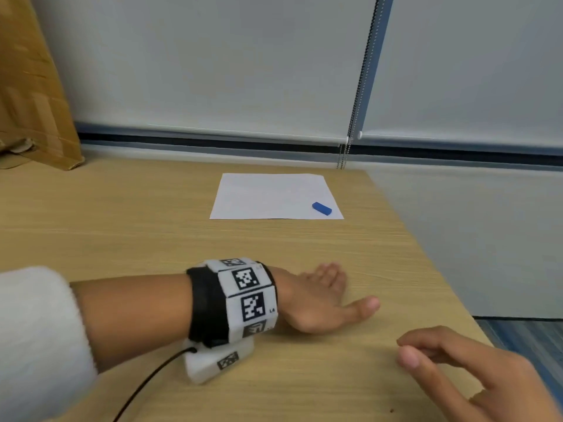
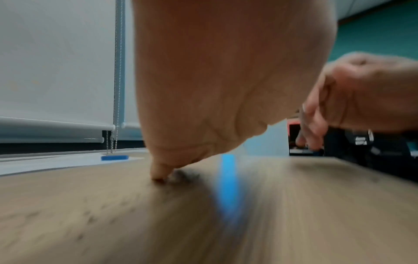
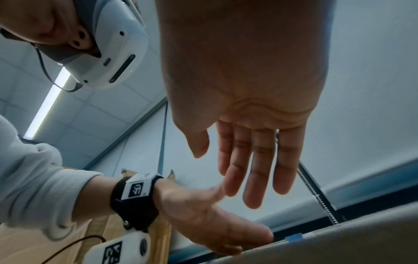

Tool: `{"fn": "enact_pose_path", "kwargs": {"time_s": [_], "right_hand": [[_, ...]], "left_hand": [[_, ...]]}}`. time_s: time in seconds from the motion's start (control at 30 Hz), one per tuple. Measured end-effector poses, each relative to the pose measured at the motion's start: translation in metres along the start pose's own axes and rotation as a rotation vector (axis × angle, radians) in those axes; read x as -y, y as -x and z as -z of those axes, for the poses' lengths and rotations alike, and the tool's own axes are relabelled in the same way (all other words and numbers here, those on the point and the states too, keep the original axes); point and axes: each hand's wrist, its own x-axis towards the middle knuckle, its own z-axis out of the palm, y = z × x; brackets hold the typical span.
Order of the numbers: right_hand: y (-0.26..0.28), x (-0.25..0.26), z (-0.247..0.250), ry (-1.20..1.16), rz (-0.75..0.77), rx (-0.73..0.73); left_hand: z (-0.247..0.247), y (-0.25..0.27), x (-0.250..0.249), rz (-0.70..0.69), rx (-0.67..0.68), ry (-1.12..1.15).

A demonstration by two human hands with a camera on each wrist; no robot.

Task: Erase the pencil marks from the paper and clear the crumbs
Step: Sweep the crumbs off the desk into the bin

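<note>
A white sheet of paper (image 1: 275, 197) lies flat on the wooden table (image 1: 152, 226), toward the far side. A blue eraser (image 1: 321, 208) rests on the sheet's near right corner; the left wrist view shows the eraser (image 2: 114, 157) low and far off. My left hand (image 1: 327, 295) lies on the table well in front of the paper, fingers straight and edge down, holding nothing. My right hand (image 1: 451, 363) hovers at the table's near right edge, fingers loosely extended and empty; in the right wrist view its palm (image 3: 244, 89) is bare. No pencil marks or crumbs are discernible.
A brown cardboard box (image 1: 30, 95) stands at the far left corner. White roller blinds with a bead chain (image 1: 356, 102) cover the wall behind the table. The table's right edge (image 1: 426, 254) runs diagonally close to my right hand.
</note>
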Motion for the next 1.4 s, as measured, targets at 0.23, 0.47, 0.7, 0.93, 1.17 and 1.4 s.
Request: {"fn": "enact_pose_path", "kwargs": {"time_s": [0.23, 0.47, 0.7, 0.93, 1.17, 1.4], "right_hand": [[0.026, -0.064, 0.022, -0.093, -0.295, -0.108], [0.037, -0.073, 0.006, -0.065, -0.268, -0.274], [0.041, -0.085, 0.01, -0.116, -0.241, -0.26], [0.036, -0.103, 0.018, -0.081, -0.169, -0.334], [0.034, -0.118, -0.002, -0.105, -0.115, -0.341], [0.034, -0.109, -0.002, -0.043, -0.047, -0.377]], "left_hand": [[0.029, 0.047, 0.078, 0.378, -0.106, -0.079], [0.018, -0.01, 0.05, 0.387, -0.051, -0.166], [0.011, -0.046, -0.055, -0.002, 0.013, -0.213], [-0.014, 0.049, 0.034, 0.281, -0.197, -0.095], [-0.08, 0.125, 0.114, 0.869, -0.188, 0.149], [-0.045, 0.035, 0.021, 0.56, -0.172, 0.144]]}}
